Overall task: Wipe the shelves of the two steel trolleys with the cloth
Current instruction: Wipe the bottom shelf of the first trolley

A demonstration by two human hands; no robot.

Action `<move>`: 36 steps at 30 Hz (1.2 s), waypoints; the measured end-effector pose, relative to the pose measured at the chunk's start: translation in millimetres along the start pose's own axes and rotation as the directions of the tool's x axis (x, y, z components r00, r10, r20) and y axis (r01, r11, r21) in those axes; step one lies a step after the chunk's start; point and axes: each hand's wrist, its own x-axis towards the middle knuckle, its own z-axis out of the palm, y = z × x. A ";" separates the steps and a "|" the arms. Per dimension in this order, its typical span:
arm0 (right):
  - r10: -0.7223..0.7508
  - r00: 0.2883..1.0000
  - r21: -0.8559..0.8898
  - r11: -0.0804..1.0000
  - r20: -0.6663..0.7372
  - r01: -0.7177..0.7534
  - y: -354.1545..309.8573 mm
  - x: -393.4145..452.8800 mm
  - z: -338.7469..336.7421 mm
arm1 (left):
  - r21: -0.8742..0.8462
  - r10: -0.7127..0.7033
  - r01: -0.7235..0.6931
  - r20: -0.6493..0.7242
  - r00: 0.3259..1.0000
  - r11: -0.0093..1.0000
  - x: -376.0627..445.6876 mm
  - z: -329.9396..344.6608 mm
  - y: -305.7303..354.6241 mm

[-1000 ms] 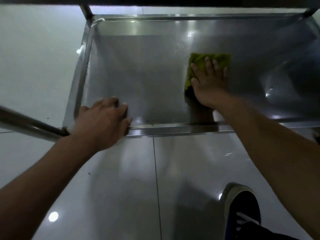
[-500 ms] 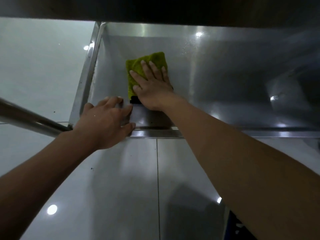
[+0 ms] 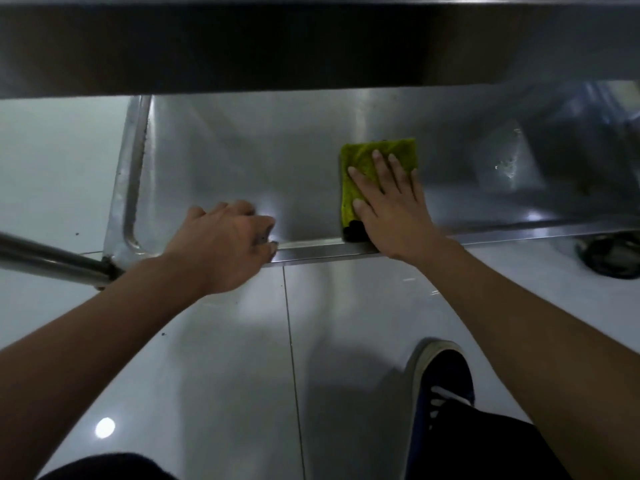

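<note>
Right hand (image 3: 391, 206) flat on green cloth (image 3: 363, 161), left hand (image 3: 225, 240) gripping shelf rim (image 3: 311, 252), no writing legible

The cloth (image 3: 367, 161) lies flat on the lower shelf (image 3: 242, 168) toward its near rim, under the right hand (image 3: 391, 206). The left hand (image 3: 225, 240) rests on that near rim, left of the cloth and apart from it. An upper shelf (image 3: 311, 46) overhangs the far part. A trolley leg (image 3: 52, 258) runs leftward from the near-left corner. A shoe (image 3: 443, 382) stands on the floor (image 3: 225, 358) before the shelf; a caster (image 3: 609, 254) sits at the right.
</note>
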 end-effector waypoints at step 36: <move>-0.267 0.959 0.078 0.958 -0.094 0.274 -198.7 -39.2 26.8 | -0.202 -0.293 0.236 -0.332 0.896 0.951 -107.3 55.0 -56.4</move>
